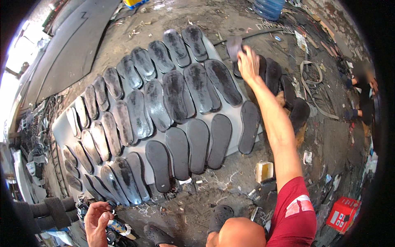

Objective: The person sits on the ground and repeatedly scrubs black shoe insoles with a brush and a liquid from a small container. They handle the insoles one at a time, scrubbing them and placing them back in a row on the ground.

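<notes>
My right hand [248, 65] reaches out beyond the far right corner of a pale grey sheet [242, 142]. Its fingers are closed on a motion-blurred, purplish-grey shoe sole [235, 47]. Dark soles [273, 76] lie in an overlapping row beside and below that hand. On the sheet, several dark soles lie in rows; many have a glossy, wet-looking surface [156, 105], while the nearer ones [179, 153] are matte. My left hand [97, 220], fingers bent and thumb apart, is at the lower left beside a cluttered bundle [119, 228]; I see nothing held in it.
A pale yellow open box [264, 171] stands right of the sheet. Dark clogs [221, 218] are on the ground at the bottom. A red box [343, 215], a looped strap [306, 84] and a blue water bottle [268, 8] lie around. Another person [364, 92] is at the far right.
</notes>
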`<state>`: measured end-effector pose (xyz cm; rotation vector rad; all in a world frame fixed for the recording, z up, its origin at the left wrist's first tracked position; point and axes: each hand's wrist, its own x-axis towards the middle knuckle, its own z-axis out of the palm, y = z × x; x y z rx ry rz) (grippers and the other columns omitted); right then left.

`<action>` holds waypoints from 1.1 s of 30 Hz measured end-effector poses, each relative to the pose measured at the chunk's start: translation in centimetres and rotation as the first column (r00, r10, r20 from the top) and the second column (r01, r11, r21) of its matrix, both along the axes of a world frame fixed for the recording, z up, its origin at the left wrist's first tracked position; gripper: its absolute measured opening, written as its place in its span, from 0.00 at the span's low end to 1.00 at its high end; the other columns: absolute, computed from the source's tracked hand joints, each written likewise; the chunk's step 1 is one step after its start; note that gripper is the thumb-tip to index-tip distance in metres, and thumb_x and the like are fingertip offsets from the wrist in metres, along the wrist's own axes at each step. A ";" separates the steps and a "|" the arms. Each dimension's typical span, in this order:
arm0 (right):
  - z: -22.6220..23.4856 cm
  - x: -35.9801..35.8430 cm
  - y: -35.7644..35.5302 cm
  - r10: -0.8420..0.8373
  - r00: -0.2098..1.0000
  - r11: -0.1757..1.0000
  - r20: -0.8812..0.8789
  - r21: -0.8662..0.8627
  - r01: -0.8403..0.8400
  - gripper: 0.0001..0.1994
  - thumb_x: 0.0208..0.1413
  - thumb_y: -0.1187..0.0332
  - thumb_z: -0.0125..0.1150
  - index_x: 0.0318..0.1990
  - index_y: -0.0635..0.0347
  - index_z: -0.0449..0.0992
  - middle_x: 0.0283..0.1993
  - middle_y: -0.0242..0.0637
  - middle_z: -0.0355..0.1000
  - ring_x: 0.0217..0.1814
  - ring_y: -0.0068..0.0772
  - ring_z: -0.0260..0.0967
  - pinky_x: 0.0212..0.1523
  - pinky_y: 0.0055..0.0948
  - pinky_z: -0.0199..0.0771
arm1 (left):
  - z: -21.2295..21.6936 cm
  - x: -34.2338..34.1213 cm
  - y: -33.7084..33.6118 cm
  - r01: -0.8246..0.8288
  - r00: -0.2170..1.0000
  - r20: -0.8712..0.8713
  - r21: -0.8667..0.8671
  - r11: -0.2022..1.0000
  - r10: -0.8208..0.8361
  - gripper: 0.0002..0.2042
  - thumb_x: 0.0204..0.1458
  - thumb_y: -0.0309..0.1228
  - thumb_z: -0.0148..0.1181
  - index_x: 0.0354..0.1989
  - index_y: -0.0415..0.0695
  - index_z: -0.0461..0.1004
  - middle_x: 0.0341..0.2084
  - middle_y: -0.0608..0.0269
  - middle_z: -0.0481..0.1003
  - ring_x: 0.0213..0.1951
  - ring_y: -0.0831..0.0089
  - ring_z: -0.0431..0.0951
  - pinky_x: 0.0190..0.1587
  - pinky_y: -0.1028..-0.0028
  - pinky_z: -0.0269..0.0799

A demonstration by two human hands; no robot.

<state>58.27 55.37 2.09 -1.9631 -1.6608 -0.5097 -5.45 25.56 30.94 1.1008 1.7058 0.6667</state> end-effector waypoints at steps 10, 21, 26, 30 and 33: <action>-3.9 -1.7 -4.0 -0.133 0.972 0.991 -0.195 -0.049 0.126 0.13 0.62 0.65 0.69 0.52 0.56 0.82 0.68 0.50 0.69 0.69 0.57 0.70 0.61 0.60 0.72 | -0.3 0.3 -0.5 -0.023 1.000 -0.002 -0.003 1.000 0.023 0.17 0.66 0.35 0.67 0.55 0.36 0.75 0.43 0.62 0.78 0.39 0.76 0.74 0.48 0.73 0.70; 3.7 -27.9 -20.4 0.312 0.744 0.930 -0.591 0.030 -0.366 0.12 0.64 0.72 0.67 0.53 0.61 0.80 0.52 0.45 0.71 0.43 0.40 0.72 0.45 0.41 0.78 | -0.5 -6.0 0.0 -0.074 0.997 0.041 0.259 0.963 0.065 0.07 0.70 0.33 0.64 0.41 0.42 0.78 0.34 0.71 0.76 0.38 0.81 0.74 0.46 0.76 0.69; 3.9 -43.1 -29.1 0.447 0.529 0.675 -0.722 -0.116 -0.729 0.20 0.61 0.66 0.70 0.59 0.61 0.78 0.53 0.47 0.73 0.58 0.53 0.73 0.60 0.48 0.76 | 0.4 -11.5 -1.5 -0.300 0.930 0.314 0.350 0.887 0.190 0.11 0.72 0.36 0.63 0.45 0.40 0.81 0.33 0.70 0.77 0.37 0.82 0.73 0.46 0.77 0.68; 3.7 -52.6 -32.8 0.707 0.477 0.448 -0.522 -0.192 -0.873 0.30 0.55 0.62 0.76 0.64 0.61 0.76 0.61 0.46 0.71 0.67 0.50 0.68 0.67 0.48 0.69 | 0.2 -16.3 -3.8 -0.416 0.825 0.521 0.295 0.860 0.220 0.14 0.72 0.40 0.63 0.48 0.40 0.82 0.34 0.72 0.78 0.36 0.82 0.75 0.43 0.80 0.69; 2.7 -57.2 -33.6 0.823 0.452 0.383 -0.344 -0.252 -0.889 0.29 0.52 0.62 0.76 0.62 0.58 0.75 0.59 0.45 0.71 0.65 0.47 0.69 0.66 0.45 0.68 | 0.2 -18.0 -4.9 -0.489 0.729 0.652 0.283 0.825 0.208 0.11 0.73 0.39 0.62 0.46 0.45 0.80 0.34 0.72 0.76 0.35 0.81 0.75 0.41 0.80 0.70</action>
